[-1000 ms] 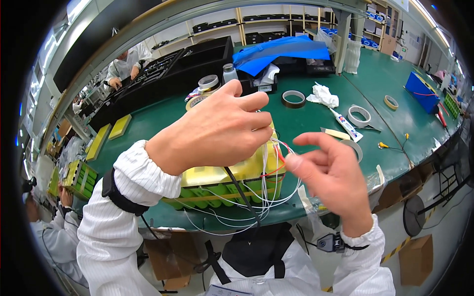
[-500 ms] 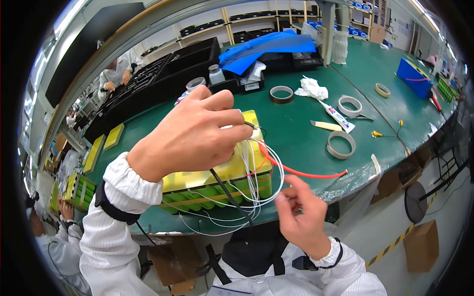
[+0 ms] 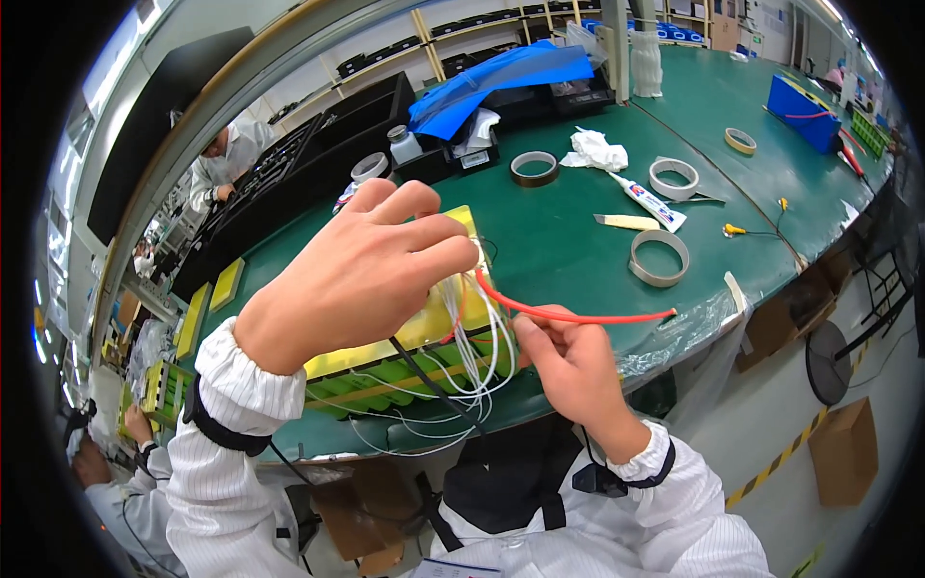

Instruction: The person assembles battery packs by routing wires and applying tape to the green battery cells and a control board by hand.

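A battery pack of green cells [image 3: 381, 387] under a yellow top sheet [image 3: 347, 353] lies near the bench's front edge. My left hand [image 3: 361, 275] reaches over its top with fingers curled down; what they pinch is hidden under the hand. From beside those fingertips a bundle of white wires [image 3: 469, 361] drops over the pack's front. My right hand [image 3: 573, 371] is closed at the pack's right end, thumb and forefinger pinched at the white wires. A thick red cable [image 3: 597, 317] passes over the right fingers and points right. A black cable [image 3: 424, 373] slants down below my left hand.
Tape rolls [image 3: 660, 258], a glue tube [image 3: 651, 202], a yellow-handled cutter [image 3: 628, 222] and crumpled tissue [image 3: 594, 150] lie on the green bench [image 3: 578, 250]. Black bins [image 3: 371, 120] and a blue sheet [image 3: 496, 87] stand behind. Other people work at the left.
My right hand has moved left and up against the pack's end, and the white wire loop has drawn in closer. The red cable now lies over its fingers. The view has shifted slightly.
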`<state>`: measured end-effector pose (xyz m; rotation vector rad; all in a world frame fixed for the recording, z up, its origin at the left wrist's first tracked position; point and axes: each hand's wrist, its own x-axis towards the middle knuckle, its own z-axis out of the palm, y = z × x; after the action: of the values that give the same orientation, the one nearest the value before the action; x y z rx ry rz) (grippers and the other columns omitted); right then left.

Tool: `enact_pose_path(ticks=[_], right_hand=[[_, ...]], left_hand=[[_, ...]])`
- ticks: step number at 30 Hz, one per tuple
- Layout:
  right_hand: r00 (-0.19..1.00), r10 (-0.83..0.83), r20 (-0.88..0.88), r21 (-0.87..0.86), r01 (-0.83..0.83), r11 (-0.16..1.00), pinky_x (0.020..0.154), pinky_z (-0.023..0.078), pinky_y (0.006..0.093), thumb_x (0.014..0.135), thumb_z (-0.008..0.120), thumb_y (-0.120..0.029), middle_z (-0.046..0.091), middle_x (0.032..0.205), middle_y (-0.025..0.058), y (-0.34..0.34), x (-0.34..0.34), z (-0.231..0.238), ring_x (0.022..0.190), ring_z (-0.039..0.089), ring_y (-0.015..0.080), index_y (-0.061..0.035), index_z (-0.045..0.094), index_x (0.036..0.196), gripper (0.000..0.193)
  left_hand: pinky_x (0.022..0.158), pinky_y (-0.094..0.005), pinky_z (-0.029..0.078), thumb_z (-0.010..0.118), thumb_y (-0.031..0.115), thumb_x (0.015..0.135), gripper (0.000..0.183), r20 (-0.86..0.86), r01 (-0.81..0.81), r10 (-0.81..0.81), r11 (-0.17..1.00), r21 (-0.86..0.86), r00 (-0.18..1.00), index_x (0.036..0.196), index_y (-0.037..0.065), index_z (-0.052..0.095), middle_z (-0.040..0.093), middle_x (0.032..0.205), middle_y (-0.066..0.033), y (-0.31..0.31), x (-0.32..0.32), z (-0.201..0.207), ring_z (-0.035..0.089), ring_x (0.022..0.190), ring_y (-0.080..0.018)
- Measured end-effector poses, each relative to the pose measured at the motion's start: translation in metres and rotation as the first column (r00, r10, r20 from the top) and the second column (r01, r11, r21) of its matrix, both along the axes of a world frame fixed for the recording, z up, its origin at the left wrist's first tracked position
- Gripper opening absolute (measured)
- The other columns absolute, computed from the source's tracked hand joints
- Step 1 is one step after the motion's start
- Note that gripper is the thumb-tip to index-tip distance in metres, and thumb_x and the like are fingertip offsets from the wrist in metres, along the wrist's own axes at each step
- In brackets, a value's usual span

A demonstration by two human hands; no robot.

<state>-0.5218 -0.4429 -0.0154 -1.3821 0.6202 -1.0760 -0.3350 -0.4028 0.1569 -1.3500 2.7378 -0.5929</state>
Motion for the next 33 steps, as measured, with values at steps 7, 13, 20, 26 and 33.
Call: enact_pose_path(ticks=[7, 13, 20, 26, 33], right_hand=[[0.944, 0.213, 0.253, 0.321, -0.29, 0.902, 0.06, 0.044, 0.021, 0.091, 0.064, -0.004, 0.061, 0.078, -0.0004, -0.011, 0.0, 0.019, 0.069, 0.054, 0.0041, 0.0025, 0.066, 0.092, 0.007], [0.955, 0.26, 0.145, 0.357, -0.295, 0.886, 0.052, 0.035, 0.0216, 0.082, 0.066, -0.004, 0.058, 0.065, -0.0009, -0.027, -0.007, 0.019, 0.058, 0.047, 0.0043, 0.0005, 0.062, 0.082, 0.006], [0.962, 0.138, 0.234, 0.365, -0.219, 0.905, 0.037, 0.025, 0.0228, 0.077, 0.062, 0.005, 0.058, 0.061, 0.0021, -0.018, 0.0, 0.023, 0.042, 0.039, 0.0036, -0.0022, 0.057, 0.083, 0.011], [0.991, 0.0, -0.136, 0.015, 0.002, 1.0, 0.052, 0.043, 0.0306, 0.076, 0.066, -0.004, 0.061, 0.059, 0.0058, -0.02, -0.007, 0.016, 0.053, 0.057, 0.0138, 0.0007, 0.056, 0.076, 0.011], [0.976, -0.06, -0.209, -0.142, 0.03, 0.989, 0.044, 0.036, 0.0241, 0.08, 0.058, 0.0, 0.066, 0.068, 0.0089, -0.023, -0.004, 0.014, 0.047, 0.052, 0.0111, 0.0006, 0.056, 0.081, 0.003]], left_hand=[[0.096, -0.0436, 0.043, 0.068, -0.006, 0.067, 0.037, -0.008, 0.015, -0.015, 1.0, -0.012, 1.0, 0.099, 0.01, 0.058, 0.067, 0.107, -0.0028, -0.001, 0.0, -0.003, 0.056, 0.106, -0.0304], [0.093, -0.0441, 0.044, 0.068, -0.005, 0.068, 0.037, -0.012, 0.024, -0.024, 1.0, 0.001, 1.0, 0.099, 0.011, 0.058, 0.068, 0.102, -0.0012, -0.003, -0.003, -0.003, 0.056, 0.104, -0.0306], [0.094, -0.043, 0.042, 0.07, -0.005, 0.069, 0.039, 0.0, 0.072, -0.072, 0.996, -0.049, 0.997, 0.103, 0.014, 0.067, 0.067, 0.097, 0.0013, -0.001, -0.001, -0.005, 0.055, 0.103, -0.0267], [0.093, -0.0428, 0.042, 0.074, -0.001, 0.068, 0.038, 0.011, 0.084, -0.084, 0.995, -0.044, 0.996, 0.102, 0.013, 0.068, 0.066, 0.096, 0.0024, 0.0, 0.001, -0.003, 0.054, 0.101, -0.0258], [0.091, -0.0424, 0.042, 0.076, 0.0, 0.066, 0.037, -0.006, 0.093, -0.093, 0.995, -0.044, 0.996, 0.1, 0.013, 0.069, 0.066, 0.097, 0.0018, 0.001, 0.002, -0.004, 0.054, 0.1, -0.0249]])
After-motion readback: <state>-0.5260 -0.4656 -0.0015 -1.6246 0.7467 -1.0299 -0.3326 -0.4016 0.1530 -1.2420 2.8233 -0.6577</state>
